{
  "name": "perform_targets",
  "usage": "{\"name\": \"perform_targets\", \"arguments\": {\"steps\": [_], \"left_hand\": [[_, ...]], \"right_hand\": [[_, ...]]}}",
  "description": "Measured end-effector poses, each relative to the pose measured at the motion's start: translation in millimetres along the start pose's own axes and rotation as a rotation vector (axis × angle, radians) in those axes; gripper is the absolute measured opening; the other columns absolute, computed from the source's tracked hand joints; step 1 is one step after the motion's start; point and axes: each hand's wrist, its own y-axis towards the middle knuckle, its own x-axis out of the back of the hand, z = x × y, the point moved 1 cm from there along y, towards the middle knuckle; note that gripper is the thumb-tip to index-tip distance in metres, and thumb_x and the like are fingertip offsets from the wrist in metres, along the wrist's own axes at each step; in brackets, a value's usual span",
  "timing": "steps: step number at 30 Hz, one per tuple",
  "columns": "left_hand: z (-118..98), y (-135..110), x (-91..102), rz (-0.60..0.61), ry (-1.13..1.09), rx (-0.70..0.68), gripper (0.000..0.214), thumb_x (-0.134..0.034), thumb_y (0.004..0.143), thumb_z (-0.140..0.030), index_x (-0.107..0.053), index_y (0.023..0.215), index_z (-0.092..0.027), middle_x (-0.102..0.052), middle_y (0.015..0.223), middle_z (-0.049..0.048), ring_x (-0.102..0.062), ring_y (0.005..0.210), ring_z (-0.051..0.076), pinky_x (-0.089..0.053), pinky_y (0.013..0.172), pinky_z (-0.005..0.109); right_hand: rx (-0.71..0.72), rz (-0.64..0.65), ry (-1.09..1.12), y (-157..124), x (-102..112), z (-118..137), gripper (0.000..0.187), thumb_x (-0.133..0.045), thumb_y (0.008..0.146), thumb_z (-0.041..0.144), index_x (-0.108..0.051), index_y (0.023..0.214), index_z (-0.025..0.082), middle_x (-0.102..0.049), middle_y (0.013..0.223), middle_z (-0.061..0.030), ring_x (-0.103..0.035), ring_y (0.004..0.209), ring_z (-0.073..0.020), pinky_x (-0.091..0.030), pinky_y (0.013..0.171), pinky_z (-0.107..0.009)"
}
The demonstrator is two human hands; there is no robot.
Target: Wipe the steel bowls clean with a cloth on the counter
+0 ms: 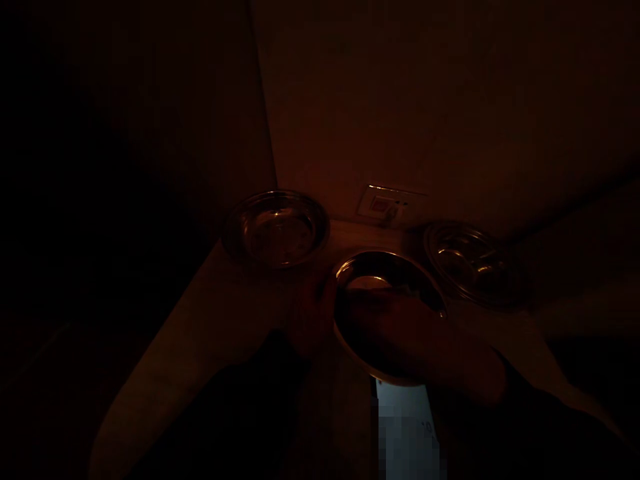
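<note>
The light is very dim and much detail is lost. A round metal bowl (363, 260) sits in the middle of the table. At its left rim is my left hand (309, 317), its fingers closed against the side of the bowl. My right hand (395, 320) reaches over the near right rim, down into the bowl. Shadow covers its fingers, so I cannot make out whether they hold anything. What lies in the bowl is also too dark to name.
Behind on the left stands a shallow metal dish (280, 233). A divided metal plate (470, 263) lies on the right. A lit phone-like screen (405, 413) is near the front of the wooden table (165, 373). A switch-and-socket panel (385, 203) is on the wall.
</note>
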Motion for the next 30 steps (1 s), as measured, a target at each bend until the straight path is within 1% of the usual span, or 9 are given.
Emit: {"name": "perform_targets", "arguments": {"steps": [4, 7, 10, 15, 18, 21, 23, 26, 30], "left_hand": [[0, 0, 1.1, 0.054, -0.035, -0.043, 0.034, -0.041, 0.090, -0.028, -0.064, 0.110, -0.013, -0.069, 0.106, 0.0067, -0.062, 0.098, 0.020, -0.046, 0.086, 0.029], [2, 0, -0.2, 0.075, -0.086, -0.074, 0.036, -0.040, 0.090, -0.028, -0.062, 0.114, -0.013, -0.068, 0.110, 0.0068, -0.061, 0.102, 0.019, -0.045, 0.089, 0.029], [3, 0, -2.6, 0.051, -0.086, -0.047, 0.036, -0.041, 0.089, -0.028, -0.062, 0.113, -0.012, -0.068, 0.111, 0.0088, -0.061, 0.102, 0.020, -0.045, 0.090, 0.030], [0, -1, -1.8, 0.007, -0.033, -0.071, 0.033, -0.042, 0.089, -0.026, -0.065, 0.108, -0.013, -0.070, 0.106, 0.0069, -0.063, 0.098, 0.020, -0.046, 0.087, 0.030], [-1, -2, -0.5, 0.017, -0.035, -0.056, 0.033, -0.042, 0.089, -0.027, -0.066, 0.107, -0.014, -0.070, 0.106, 0.0068, -0.063, 0.098, 0.020, -0.046, 0.087, 0.031], [0, -3, -1.5, 0.039, -0.071, -0.045, 0.034, -0.042, 0.089, -0.027, -0.064, 0.110, -0.013, -0.068, 0.110, 0.0081, -0.062, 0.101, 0.021, -0.045, 0.090, 0.033], [2, -3, -3.0, 0.054, -0.101, -0.046, 0.035, -0.041, 0.089, -0.028, -0.063, 0.111, -0.013, -0.068, 0.112, 0.0090, -0.062, 0.101, 0.021, -0.046, 0.090, 0.034], [2, -3, -4.0, 0.049, -0.102, -0.046, 0.036, -0.041, 0.089, -0.029, -0.062, 0.113, -0.011, -0.066, 0.115, 0.0099, -0.062, 0.102, 0.021, -0.045, 0.091, 0.034], [-1, -4, -2.3, 0.015, -0.058, -0.025, 0.034, -0.042, 0.089, -0.027, -0.064, 0.109, -0.012, -0.068, 0.111, 0.0084, -0.062, 0.101, 0.021, -0.045, 0.090, 0.032]], "right_hand": [[-0.197, 0.027, -0.101, 0, 1, -6, 0.032, -0.043, 0.090, 0.019, -0.056, 0.119, 0.023, -0.065, 0.107, -0.0108, -0.062, 0.094, -0.0223, -0.049, 0.071, -0.031], [-0.314, 0.006, -0.210, 0, 0, -18, 0.036, -0.044, 0.089, 0.018, -0.052, 0.123, 0.019, -0.064, 0.110, -0.0147, -0.062, 0.094, -0.0236, -0.049, 0.069, -0.031], [-0.267, -0.001, -0.248, -1, 0, -20, 0.034, -0.045, 0.088, 0.016, -0.052, 0.121, 0.018, -0.064, 0.110, -0.0145, -0.062, 0.092, -0.0241, -0.049, 0.068, -0.032], [-0.026, 0.013, -0.137, -2, 1, -2, 0.029, -0.047, 0.087, 0.014, -0.057, 0.113, 0.023, -0.065, 0.111, -0.0074, -0.059, 0.101, -0.0227, -0.048, 0.074, -0.031], [-0.079, 0.021, -0.149, -4, 1, -5, 0.030, -0.045, 0.088, 0.016, -0.055, 0.114, 0.025, -0.066, 0.107, -0.0082, -0.062, 0.091, -0.0217, -0.048, 0.067, -0.031], [-0.222, 0.023, -0.253, -6, -1, -24, 0.035, -0.045, 0.088, 0.019, -0.050, 0.122, 0.022, -0.065, 0.106, -0.0131, -0.062, 0.093, -0.0258, -0.048, 0.066, -0.034], [-0.267, 0.034, -0.284, -8, -3, -37, 0.036, -0.047, 0.087, 0.020, -0.049, 0.123, 0.021, -0.065, 0.106, -0.0133, -0.062, 0.093, -0.0259, -0.048, 0.066, -0.034], [-0.221, 0.032, -0.256, -8, -3, -38, 0.033, -0.045, 0.088, 0.019, -0.052, 0.121, 0.021, -0.066, 0.103, -0.0122, -0.063, 0.091, -0.0237, -0.048, 0.066, -0.032], [-0.041, 0.002, -0.118, -6, 2, -14, 0.034, -0.047, 0.087, 0.013, -0.055, 0.118, 0.023, -0.063, 0.113, -0.0099, -0.061, 0.097, -0.0212, -0.047, 0.076, -0.031]]}}
